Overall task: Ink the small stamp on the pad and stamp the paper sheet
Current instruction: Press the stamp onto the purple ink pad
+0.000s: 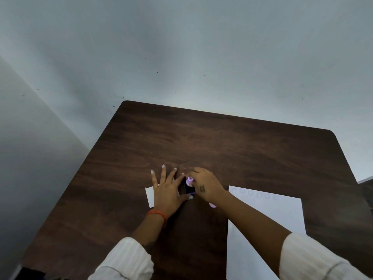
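Inking step: right hand (204,185) pinching the small stamp (190,180) down on the ink pad (189,190), left hand (166,189) spread flat bracing its open lid (149,196); next, lifting across to the paper sheet (266,223) at right.

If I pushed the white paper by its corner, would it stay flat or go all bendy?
Probably bendy. The paper sheet looks thin and lies flat on the smooth table, so it would likely slide easily. The right hand is over at the stamp, and only the forearm crosses the paper's near edge, so it could shift.
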